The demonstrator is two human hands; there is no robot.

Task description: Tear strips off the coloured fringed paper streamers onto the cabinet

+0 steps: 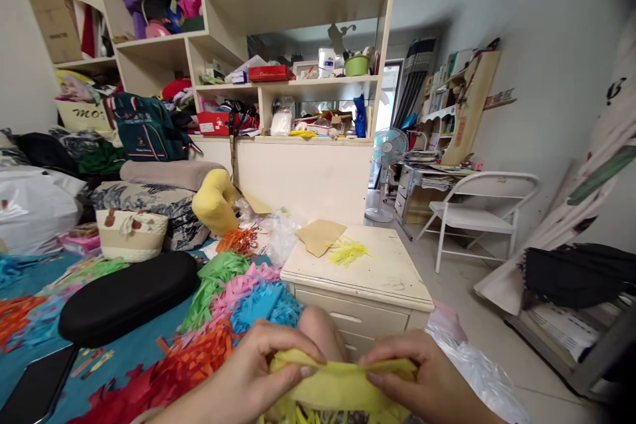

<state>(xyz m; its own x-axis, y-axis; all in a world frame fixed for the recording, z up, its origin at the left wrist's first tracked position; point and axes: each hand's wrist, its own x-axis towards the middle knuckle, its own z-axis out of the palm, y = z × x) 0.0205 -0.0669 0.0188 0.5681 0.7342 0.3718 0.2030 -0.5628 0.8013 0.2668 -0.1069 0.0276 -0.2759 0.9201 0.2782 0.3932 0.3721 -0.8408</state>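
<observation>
Between my hands, low in the view, stretches a yellow fringed tissue-paper strip [342, 389], its cut strands hanging down at the bottom edge. My left hand [268, 364] pinches its top edge on the left between thumb and fingers. On the right, my right hand [415, 371] pinches the same edge, and a short folded length of the edge runs between the two. A bare knee [320, 331] shows just behind the paper. On the white cabinet [392, 271] ahead lie a small yellow paper tassel [348, 252] and a tan sheet of paper [320, 236].
Left of my hands, piles of red fringe [163, 374], blue fringe [265, 305] and green fringe [218, 278] cover the bed beside a black case [129, 298] and a phone [37, 387]. A folding chair [477, 215] stands at right, shelves [298, 89] behind.
</observation>
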